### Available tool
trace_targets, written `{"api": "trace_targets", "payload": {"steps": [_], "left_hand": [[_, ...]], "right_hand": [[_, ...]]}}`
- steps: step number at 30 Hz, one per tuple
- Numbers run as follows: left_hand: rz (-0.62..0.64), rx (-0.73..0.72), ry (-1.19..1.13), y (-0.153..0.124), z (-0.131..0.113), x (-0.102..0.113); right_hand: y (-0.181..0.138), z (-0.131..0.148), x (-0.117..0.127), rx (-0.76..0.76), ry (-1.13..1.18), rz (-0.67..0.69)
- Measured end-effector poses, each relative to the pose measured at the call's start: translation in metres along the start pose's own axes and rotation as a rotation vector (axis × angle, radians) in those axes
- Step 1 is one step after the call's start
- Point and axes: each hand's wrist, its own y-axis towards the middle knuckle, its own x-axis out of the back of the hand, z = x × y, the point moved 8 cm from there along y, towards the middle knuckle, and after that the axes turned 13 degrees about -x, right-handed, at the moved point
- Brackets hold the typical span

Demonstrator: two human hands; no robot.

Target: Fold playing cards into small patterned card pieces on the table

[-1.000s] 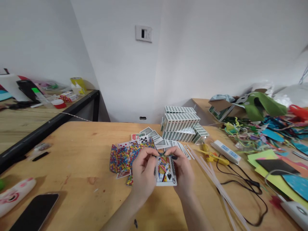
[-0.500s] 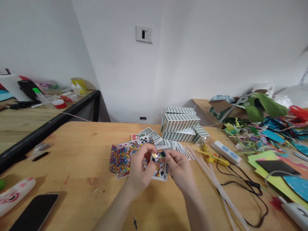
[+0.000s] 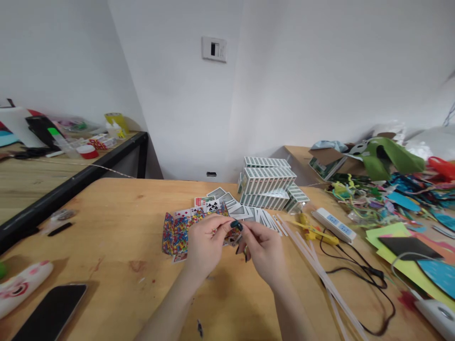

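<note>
Between the pinching fingers of the left hand (image 3: 206,242) and right hand (image 3: 265,251), a mostly hidden playing card (image 3: 232,239) is gripped above the tabletop (image 3: 128,237). Just beyond is a multicoloured folded sheet (image 3: 180,233), with fanned cards (image 3: 262,217) beside it and striped boxes (image 3: 269,181) stacked behind. Uneven pressure could crease the card crookedly; a loose pinch could let it slip.

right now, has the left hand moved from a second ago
Yes: the left hand has shifted slightly left in the view, judged against the phone, which lies where it was.
</note>
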Motion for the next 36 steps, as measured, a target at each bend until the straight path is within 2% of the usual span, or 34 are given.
{"api": "trace_targets", "payload": {"steps": [6, 14, 18, 27, 32, 34, 36], "left_hand": [[0.053, -0.077, 0.187, -0.005, -0.006, -0.006], [0.019, -0.130, 0.364, -0.011, -0.013, -0.007], [-0.030, -0.167, 0.399, -0.011, -0.018, -0.004], [-0.142, -0.182, 0.395, -0.007, -0.023, 0.013], [-0.184, -0.092, 0.288, -0.006, -0.014, 0.021], [-0.168, -0.086, 0.242, -0.005, -0.013, 0.018], [-0.121, -0.125, 0.201, -0.003, -0.016, 0.012]], "right_hand": [[0.001, -0.001, -0.008, -0.028, 0.048, 0.071], [-0.009, -0.003, -0.012, -0.035, 0.032, -0.130], [-0.013, -0.003, -0.014, -0.018, 0.020, -0.147], [-0.010, 0.001, -0.016, 0.060, 0.161, -0.065], [-0.008, 0.008, -0.017, 0.115, 0.206, 0.116], [-0.006, 0.008, -0.010, 0.116, 0.201, 0.079], [-0.004, 0.006, 0.000, 0.129, 0.174, -0.022]]}}
